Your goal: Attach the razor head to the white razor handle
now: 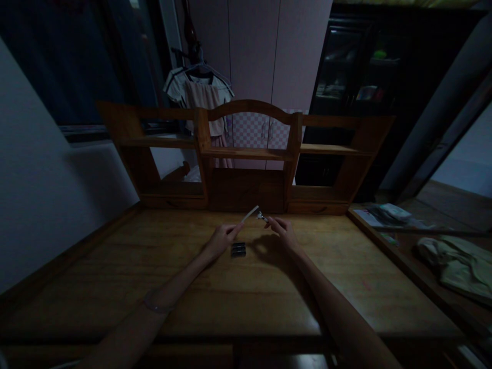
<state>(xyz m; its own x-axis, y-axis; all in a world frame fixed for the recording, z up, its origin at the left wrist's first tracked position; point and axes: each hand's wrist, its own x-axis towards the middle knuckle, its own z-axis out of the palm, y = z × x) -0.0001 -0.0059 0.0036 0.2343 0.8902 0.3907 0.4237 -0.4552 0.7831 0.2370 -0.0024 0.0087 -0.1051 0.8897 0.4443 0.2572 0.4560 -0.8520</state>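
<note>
Head view: dark pieces (238,249) lie on the tabletop (172,287) beside the left hand (223,238), which pinches a pale stick (250,213); the right hand (283,230) grips a shiny tool (262,217). Wooden shelving (246,153) lines the far edge; clothes (203,95) hang behind, the room dim.

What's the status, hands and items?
Left hand holding pale strip. Right hand gripping small shiny tool, head near strip's tip. Dark pieces on desk between forearms.

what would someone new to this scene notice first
Probably the two bare forearms reaching over the wooden desk, the left hand holding a pale strip and the right hand a small shiny tool. Next, the dark pieces lying between the arms, and the arched wooden shelf behind.
</note>
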